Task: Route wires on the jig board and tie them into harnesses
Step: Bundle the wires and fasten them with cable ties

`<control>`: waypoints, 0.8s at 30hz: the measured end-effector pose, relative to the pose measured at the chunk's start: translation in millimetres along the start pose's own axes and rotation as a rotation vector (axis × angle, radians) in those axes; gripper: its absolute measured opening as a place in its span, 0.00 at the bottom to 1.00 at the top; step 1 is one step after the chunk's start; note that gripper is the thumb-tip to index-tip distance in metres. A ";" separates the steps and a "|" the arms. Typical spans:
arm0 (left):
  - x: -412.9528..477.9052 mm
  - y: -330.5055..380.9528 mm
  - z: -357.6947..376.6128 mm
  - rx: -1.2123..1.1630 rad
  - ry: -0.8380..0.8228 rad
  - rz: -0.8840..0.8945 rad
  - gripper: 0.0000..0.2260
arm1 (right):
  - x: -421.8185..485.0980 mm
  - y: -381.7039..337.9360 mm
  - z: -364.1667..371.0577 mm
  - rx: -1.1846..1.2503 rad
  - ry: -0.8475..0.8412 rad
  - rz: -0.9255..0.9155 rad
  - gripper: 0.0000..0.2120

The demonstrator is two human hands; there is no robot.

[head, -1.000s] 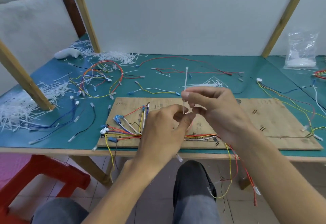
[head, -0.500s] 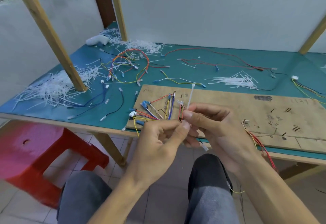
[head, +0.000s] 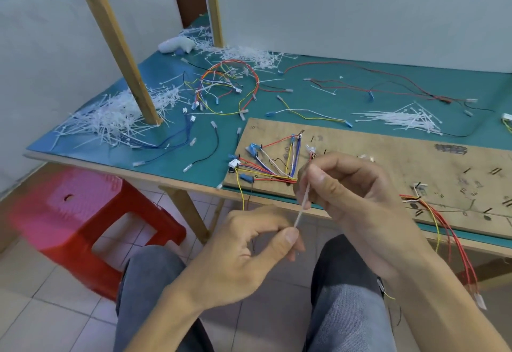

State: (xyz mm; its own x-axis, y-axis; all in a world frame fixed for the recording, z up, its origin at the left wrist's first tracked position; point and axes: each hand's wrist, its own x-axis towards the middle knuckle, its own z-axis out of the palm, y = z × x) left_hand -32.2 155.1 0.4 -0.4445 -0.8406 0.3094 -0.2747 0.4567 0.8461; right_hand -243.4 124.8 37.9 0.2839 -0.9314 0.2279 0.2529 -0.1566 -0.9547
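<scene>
A wooden jig board (head: 388,155) lies on the green table, with a bundle of coloured wires (head: 266,166) routed over its left end. My right hand (head: 349,188) grips that bundle at the board's front edge, where a white cable tie (head: 302,207) wraps round it. My left hand (head: 249,243) is below the table edge and pinches the free tail of the tie between thumb and forefinger, drawn down and to the left. More red and yellow wires (head: 448,229) hang off the board's front edge on the right.
Heaps of white cable ties (head: 116,116) lie at the table's left around a wooden post (head: 119,47), and another pile of ties (head: 401,119) lies behind the board. Loose wire harnesses (head: 224,85) are spread at the back. A red plastic stool (head: 91,216) stands left of my knees.
The tie stood upright between both hands at the board; now my left hand has pulled its tail down and left, away from my right hand. The view has swung to the left.
</scene>
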 end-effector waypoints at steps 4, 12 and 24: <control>-4.9 -34.9 -27.2 0.037 0.427 -0.306 0.15 | -14.3 10.4 6.9 0.009 0.039 0.016 0.13; 15.4 -58.4 -20.1 0.517 0.553 -0.468 0.16 | -41.4 38.7 20.8 -0.178 0.100 0.155 0.10; 25.1 -52.1 -26.2 0.373 0.481 -0.511 0.10 | -31.0 74.3 63.8 -0.511 0.129 0.261 0.07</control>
State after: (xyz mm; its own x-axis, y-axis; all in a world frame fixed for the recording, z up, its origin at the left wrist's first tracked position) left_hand -6.7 102.6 -24.6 0.2071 -0.9672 0.1474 -0.6504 -0.0236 0.7592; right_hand -174.3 163.0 -28.0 0.1541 -0.9878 -0.0220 -0.2975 -0.0252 -0.9544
